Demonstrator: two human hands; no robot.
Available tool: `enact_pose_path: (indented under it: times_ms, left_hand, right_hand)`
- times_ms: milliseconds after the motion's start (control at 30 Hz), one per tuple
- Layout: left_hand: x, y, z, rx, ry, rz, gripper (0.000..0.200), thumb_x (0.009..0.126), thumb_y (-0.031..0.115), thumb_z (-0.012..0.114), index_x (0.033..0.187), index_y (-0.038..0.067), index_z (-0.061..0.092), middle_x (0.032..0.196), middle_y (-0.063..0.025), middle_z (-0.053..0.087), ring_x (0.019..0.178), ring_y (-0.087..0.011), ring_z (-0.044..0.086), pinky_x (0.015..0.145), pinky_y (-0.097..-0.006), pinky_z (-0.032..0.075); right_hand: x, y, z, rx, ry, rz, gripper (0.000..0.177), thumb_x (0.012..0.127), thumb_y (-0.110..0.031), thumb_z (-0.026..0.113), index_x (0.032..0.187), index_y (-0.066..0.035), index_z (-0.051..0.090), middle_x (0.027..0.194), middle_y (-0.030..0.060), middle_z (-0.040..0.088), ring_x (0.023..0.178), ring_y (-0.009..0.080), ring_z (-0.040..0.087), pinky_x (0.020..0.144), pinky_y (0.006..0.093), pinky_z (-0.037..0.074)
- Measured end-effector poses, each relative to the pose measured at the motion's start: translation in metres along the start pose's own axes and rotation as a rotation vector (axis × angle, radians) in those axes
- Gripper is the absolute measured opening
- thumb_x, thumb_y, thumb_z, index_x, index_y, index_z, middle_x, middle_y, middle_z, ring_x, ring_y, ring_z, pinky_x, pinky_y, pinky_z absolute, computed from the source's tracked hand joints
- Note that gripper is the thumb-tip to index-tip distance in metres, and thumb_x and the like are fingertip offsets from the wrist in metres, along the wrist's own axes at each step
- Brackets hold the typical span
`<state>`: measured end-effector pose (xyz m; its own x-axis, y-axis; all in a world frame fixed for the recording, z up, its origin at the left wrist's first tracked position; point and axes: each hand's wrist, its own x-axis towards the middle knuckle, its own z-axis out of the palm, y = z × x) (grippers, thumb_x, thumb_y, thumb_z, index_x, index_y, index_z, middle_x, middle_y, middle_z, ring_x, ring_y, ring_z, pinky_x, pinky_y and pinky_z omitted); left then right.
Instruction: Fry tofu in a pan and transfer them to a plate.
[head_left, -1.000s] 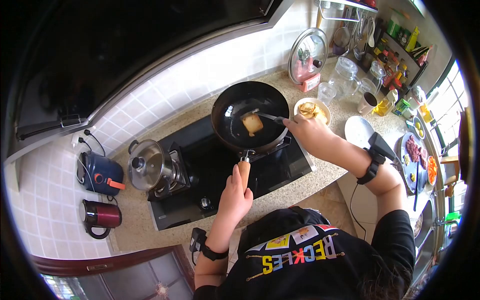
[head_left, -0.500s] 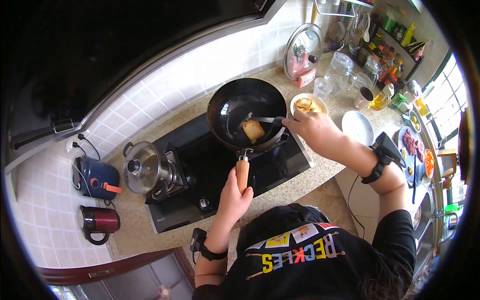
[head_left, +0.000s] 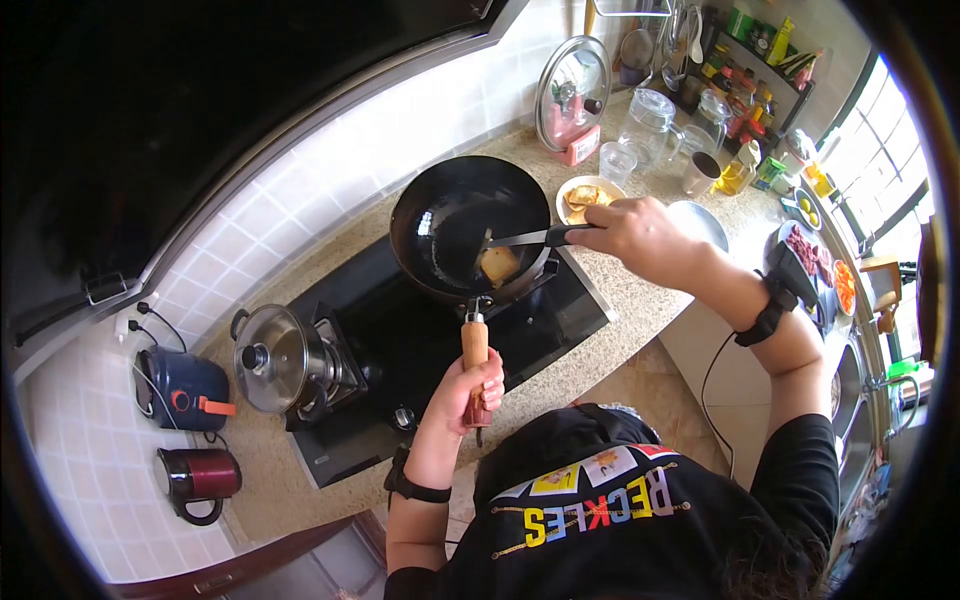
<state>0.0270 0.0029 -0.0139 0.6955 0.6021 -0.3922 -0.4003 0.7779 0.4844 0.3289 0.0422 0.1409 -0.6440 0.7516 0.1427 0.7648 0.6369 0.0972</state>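
A black wok [head_left: 440, 215] sits on the black stove [head_left: 420, 350]. My left hand [head_left: 468, 395] grips its wooden handle [head_left: 474, 345]. My right hand [head_left: 640, 235] holds a black spatula [head_left: 520, 239] whose blade reaches into the wok, right above a browned square slice of food [head_left: 498, 265] lying near the wok's near side.
A small bowl of fried pieces [head_left: 584, 197] stands right of the wok, with a white plate [head_left: 700, 222] beyond my right hand. A lidded steel pot [head_left: 272, 358] sits on the left burner. Two kettles [head_left: 180, 385] stand far left. Glass lid, jars and cups line the back.
My left hand has slid back along the wooden handle and closed around it. The spatula blade has lifted over the slice, and the view has shifted slightly left.
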Motion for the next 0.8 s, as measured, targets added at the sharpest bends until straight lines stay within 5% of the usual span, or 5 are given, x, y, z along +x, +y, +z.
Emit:
enact_pose_path:
  times_ms: [100, 367, 800]
  left_hand:
    - [0.000, -0.004, 0.019, 0.136, 0.147, 0.004, 0.022, 0.082, 0.008, 0.065, 0.093, 0.010, 0.046, 0.065, 0.0011, 0.046, 0.052, -0.0079, 0.047, 0.046, -0.0223, 0.041]
    - [0.020, -0.013, 0.041, 0.184, 0.132, 0.088, 0.026, 0.080, 0.006, 0.064, 0.094, 0.010, 0.042, 0.066, -0.0020, 0.047, 0.054, -0.0104, 0.050, 0.046, -0.0248, 0.044]
    - [0.083, -0.050, 0.083, 0.372, 0.272, 0.205, 0.036, 0.081, 0.001, 0.059, 0.108, 0.003, 0.035, 0.069, -0.0063, 0.049, 0.050, -0.0131, 0.053, 0.043, -0.0294, 0.048]
  right_hand:
    - [-0.006, 0.002, 0.000, -0.027, 0.060, 0.007, 0.036, 0.075, -0.003, 0.056, 0.109, -0.012, 0.064, 0.081, 0.0067, 0.052, 0.075, 0.0246, 0.061, 0.062, 0.0375, 0.049]
    - [-0.024, 0.022, -0.026, -0.008, 0.085, 0.216, 0.041, 0.070, 0.004, 0.056, 0.106, -0.012, 0.068, 0.082, 0.0076, 0.061, 0.073, 0.0275, 0.063, 0.062, 0.0366, 0.050]
    - [-0.040, 0.123, 0.003, 0.104, 0.118, -0.039, 0.041, 0.072, -0.001, 0.057, 0.108, -0.018, 0.067, 0.089, 0.0057, 0.062, 0.077, 0.0263, 0.064, 0.065, 0.0363, 0.052]
